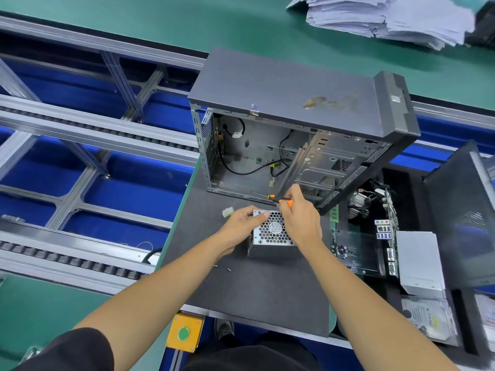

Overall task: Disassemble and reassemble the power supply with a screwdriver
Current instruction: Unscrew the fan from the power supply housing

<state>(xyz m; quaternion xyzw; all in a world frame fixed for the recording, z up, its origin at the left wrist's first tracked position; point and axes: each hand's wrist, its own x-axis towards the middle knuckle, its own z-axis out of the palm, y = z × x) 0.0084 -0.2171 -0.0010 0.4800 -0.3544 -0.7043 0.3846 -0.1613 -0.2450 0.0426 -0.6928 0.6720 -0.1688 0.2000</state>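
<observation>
The power supply (270, 234), a silver metal box with a honeycomb fan grille on top, stands on the dark grey mat (254, 285). My left hand (241, 226) grips its upper left corner, thumb lying across the grille edge. My right hand (300, 218) rests over the box's right side and holds an orange-and-black screwdriver (278, 198), whose thin shaft points left along the mat. Two small screws (222, 268) lie loose on the mat in front of the box.
An open, empty computer case (294, 135) stands just behind the power supply. A white connector (227, 211) lies left of my hand. A motherboard (375, 228), a silver drive box (417, 261) and a hard disk (426, 317) sit at the right. A conveyor frame (93, 145) runs at the left.
</observation>
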